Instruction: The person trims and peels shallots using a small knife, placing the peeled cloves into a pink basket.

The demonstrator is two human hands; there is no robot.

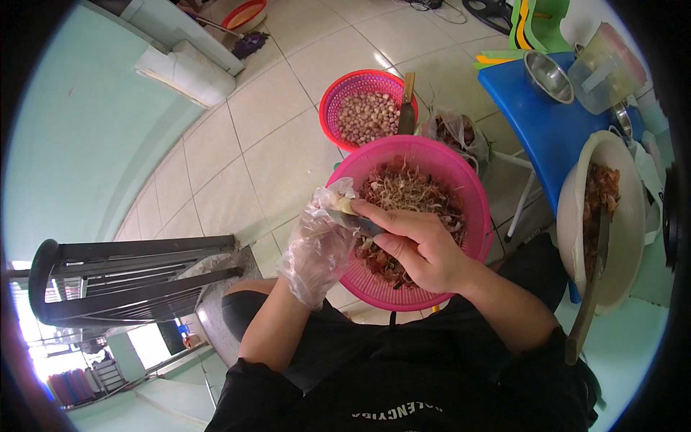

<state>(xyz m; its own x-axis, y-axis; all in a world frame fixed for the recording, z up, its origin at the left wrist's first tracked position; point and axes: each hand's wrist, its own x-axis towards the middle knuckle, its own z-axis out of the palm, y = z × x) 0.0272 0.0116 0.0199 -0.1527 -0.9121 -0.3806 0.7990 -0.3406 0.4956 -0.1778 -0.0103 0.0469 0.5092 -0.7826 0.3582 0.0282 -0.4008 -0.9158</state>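
Note:
My left hand (323, 245), in a clear plastic glove, holds a pale peeled bulb (344, 205), perhaps a shallot, between its fingertips. Bare, my right hand (432, 248) grips a small knife (360, 222) whose blade lies against or just beside the bulb; the knife's handle is hidden in the palm. Both hands are over the left part of a pink plastic basket (475, 189), which holds reddish skins and stringy root trimmings (413, 189). Beyond it stands a red-rimmed basket (325, 116) of small peeled shallots (367, 114), with a wooden-handled knife (408, 105) resting in it.
A clear plastic bag (459, 135) of dark scraps sits behind the pink basket. To the right, a blue table (513, 102) carries a metal bowl (548, 78) and a plastic container (607, 70). A white basin (629, 243) holds reddish-brown pieces and a long-handled knife (591, 302). Metal railing (135, 281) stands left.

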